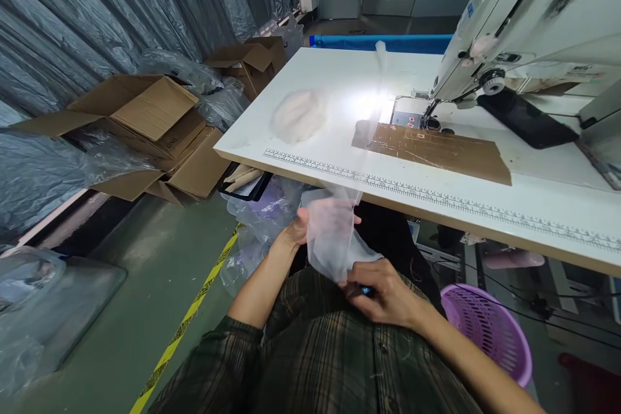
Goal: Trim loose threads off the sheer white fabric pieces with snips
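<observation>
A piece of sheer white fabric point(330, 239) hangs over my lap, just in front of the table edge. My left hand point(299, 226) holds it from behind; the thumb shows at its left side and the fingers show faintly through the cloth. At the fabric's lower right corner, my right hand point(381, 288) is closed with the edge pinched in its fingers. A small blue object point(367, 290) shows inside that same hand, mostly hidden by the fingers, so its kind is unclear.
A white sewing machine point(524, 32) stands on the white table point(334, 136), with brown cardboard point(441, 154) by its needle and a round pale fabric piece point(299, 116) at left. Open cardboard boxes point(155, 107) lie left; a purple basket point(490, 330) stands under the table.
</observation>
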`<control>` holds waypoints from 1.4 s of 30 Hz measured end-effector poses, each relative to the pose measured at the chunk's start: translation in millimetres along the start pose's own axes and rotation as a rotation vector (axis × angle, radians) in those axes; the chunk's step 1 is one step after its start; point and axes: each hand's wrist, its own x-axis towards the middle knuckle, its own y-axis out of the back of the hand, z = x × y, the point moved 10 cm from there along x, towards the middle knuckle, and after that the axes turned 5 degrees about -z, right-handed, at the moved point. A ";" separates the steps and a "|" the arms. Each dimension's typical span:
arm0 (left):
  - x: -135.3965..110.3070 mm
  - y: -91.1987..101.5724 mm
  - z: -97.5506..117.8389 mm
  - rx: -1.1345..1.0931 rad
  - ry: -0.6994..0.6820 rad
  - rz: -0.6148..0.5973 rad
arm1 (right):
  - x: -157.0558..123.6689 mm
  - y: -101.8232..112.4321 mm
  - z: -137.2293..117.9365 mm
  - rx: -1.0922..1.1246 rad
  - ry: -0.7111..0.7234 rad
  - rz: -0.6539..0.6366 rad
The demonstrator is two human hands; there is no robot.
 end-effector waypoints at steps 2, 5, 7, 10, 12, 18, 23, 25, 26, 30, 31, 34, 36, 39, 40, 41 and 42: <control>0.4 1.6 2.5 0.100 0.057 0.055 | -6.2 -12.8 -2.6 -0.059 -0.001 -0.113; -4.2 5.9 -1.7 0.271 0.165 0.149 | -10.7 -14.7 4.7 -0.017 -0.070 -0.167; -8.5 6.7 -5.7 0.305 0.208 0.188 | -9.7 -2.8 19.2 0.084 -0.181 -0.105; -14.0 9.4 -7.4 0.326 0.215 0.249 | -6.7 23.5 48.3 0.174 -0.379 0.066; -16.7 12.7 -4.5 0.364 0.196 0.295 | -2.4 35.7 63.0 0.183 -0.463 0.139; -18.9 10.3 -0.2 0.373 0.177 0.285 | 20.9 42.6 74.2 0.165 -0.462 0.141; -18.9 7.6 3.8 0.362 0.146 0.284 | 31.4 44.3 73.7 0.090 -0.421 0.146; -18.5 8.0 4.3 0.361 0.138 0.292 | 30.2 46.2 75.2 0.073 -0.432 0.178; -18.4 8.5 4.4 0.362 0.136 0.298 | 28.8 46.9 75.9 0.072 -0.440 0.194; -18.1 11.1 1.2 0.356 0.146 0.310 | 25.2 42.9 73.7 0.098 -0.447 0.188; -18.3 11.9 0.2 0.354 0.152 0.313 | 25.6 41.1 72.2 0.100 -0.440 0.172; -18.8 13.1 -1.5 0.356 0.167 0.315 | 28.5 37.7 68.8 0.077 -0.423 0.135; -19.4 12.8 -2.4 0.362 0.184 0.311 | 29.8 37.8 69.9 0.038 -0.430 0.133; -20.9 12.6 -4.2 0.364 0.207 0.309 | 28.5 38.7 74.6 -0.009 -0.460 0.154; -21.6 13.0 -4.8 0.360 0.210 0.315 | 27.2 38.5 75.9 0.001 -0.467 0.169; -22.2 13.7 -5.6 0.355 0.211 0.320 | 25.7 37.7 76.7 0.036 -0.467 0.185; -22.5 14.1 -7.2 0.351 0.213 0.320 | 24.3 35.1 77.1 0.094 -0.461 0.194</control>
